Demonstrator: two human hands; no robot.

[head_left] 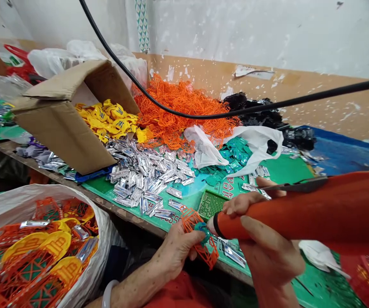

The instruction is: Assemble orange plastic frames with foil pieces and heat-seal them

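Note:
My left hand [178,244] pinches an orange plastic lattice frame [208,256] with a green plastic piece [203,231] lying on its middle. My right hand [268,244] is wrapped around a red electric screwdriver [287,218], held almost level. Its pale nose points left and meets the green piece, or comes very close; the exact contact is too small to make out. Just beyond the nose sits a small green tray [212,204] of tiny parts. Shiny metal strips [234,255] lie on the table edge below the screwdriver.
A tilted cardboard box [59,132] spills yellow parts [110,117]. Behind are heaped orange frames [181,107]; metal strips [149,171] cover the table's middle. A white bag [251,143] holds green pieces. A black cable [171,112] hangs across. At left stands a white sack [107,231] of assembled pieces.

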